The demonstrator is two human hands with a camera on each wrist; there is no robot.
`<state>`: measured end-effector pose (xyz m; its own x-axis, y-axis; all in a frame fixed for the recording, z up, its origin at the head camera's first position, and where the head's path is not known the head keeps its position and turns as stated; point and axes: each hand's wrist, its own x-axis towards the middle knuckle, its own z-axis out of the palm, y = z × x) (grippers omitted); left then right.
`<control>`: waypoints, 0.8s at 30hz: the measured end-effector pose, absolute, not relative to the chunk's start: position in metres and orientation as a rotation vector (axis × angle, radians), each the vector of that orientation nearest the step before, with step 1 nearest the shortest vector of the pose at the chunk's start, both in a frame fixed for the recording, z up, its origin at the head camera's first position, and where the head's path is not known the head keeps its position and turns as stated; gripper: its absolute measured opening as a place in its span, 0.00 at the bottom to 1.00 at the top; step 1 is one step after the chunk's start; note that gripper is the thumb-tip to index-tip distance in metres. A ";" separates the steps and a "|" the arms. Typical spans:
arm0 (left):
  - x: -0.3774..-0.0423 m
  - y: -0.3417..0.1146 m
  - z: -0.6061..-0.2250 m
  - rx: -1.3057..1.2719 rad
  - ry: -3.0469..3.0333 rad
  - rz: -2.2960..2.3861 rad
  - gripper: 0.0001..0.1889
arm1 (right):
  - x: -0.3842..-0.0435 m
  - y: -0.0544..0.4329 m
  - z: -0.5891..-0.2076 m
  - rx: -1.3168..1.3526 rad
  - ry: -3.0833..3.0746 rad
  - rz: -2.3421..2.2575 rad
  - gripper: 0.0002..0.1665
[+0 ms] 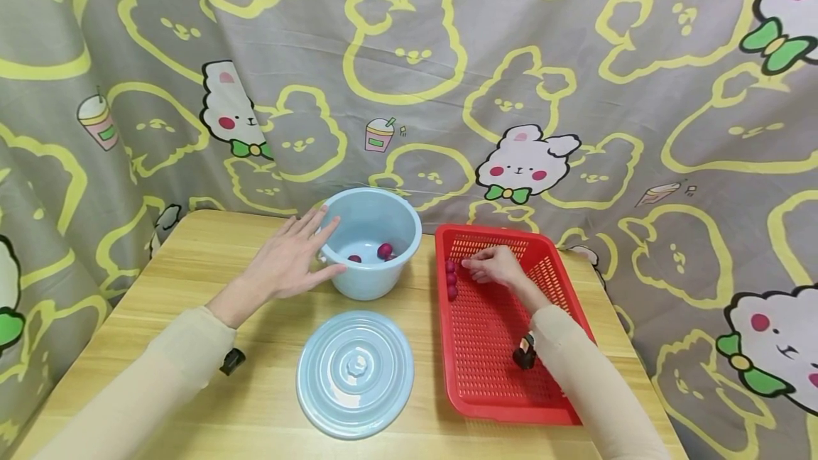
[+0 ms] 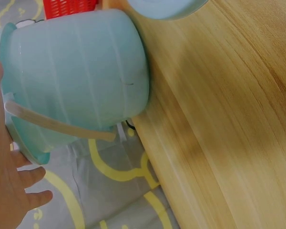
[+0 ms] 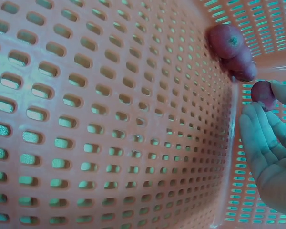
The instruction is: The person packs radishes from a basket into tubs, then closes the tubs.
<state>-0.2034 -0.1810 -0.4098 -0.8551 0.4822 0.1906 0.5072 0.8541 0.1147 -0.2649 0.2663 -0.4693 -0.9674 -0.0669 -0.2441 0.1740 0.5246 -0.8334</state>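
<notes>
Reference landmark: the light blue bucket [image 1: 366, 281], standing upright on the wooden table [image 1: 255, 403].

Left hand. My left hand [image 1: 287, 254] is at the bucket's left rim, palm down, fingers extended, spread and released; they grasp nothing. Whether the skin contacts the rim cannot be determined. The bucket's pale handle [image 2: 62, 125] hangs against its outer wall, on the side where this hand is.

Right hand. My right hand [image 1: 495, 266] is to the right of the bucket, inside the red perforated basket [image 1: 511, 414]. Thumb and fingertips pinch one dark red round piece [image 3: 262, 94]. The pinched piece is held near the basket wall closest to the bucket, just beside a row of three loose round pieces [image 1: 451, 279]. These three lie along that wall, one after another, with no visible gap.

Bucket contents. At least two further pieces [image 1: 385, 250] lie at the bottom of the bucket: one toward the front wall, partly hidden by it, and one to the right of that. A third shows only in part beside the latter.

Surroundings. The blue lid [image 1: 355, 400] lies flat on the table, on my side of the bucket and apart from it, knob upward. Behind the bucket hangs a grey patterned curtain [image 1: 422, 34].
</notes>
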 end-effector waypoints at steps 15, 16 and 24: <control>-0.203 -0.181 -0.409 -0.774 -2.873 -0.226 0.50 | -0.260 0.270 -0.452 0.055 2.478 -1.535 0.24; -0.203 -0.181 -0.409 -0.774 -2.872 -0.223 0.50 | -0.259 0.270 -0.451 0.049 2.480 -1.536 0.24; -0.204 -0.181 -0.410 -0.777 -2.862 -0.222 0.50 | -0.256 0.269 -0.438 0.033 2.483 -1.552 0.27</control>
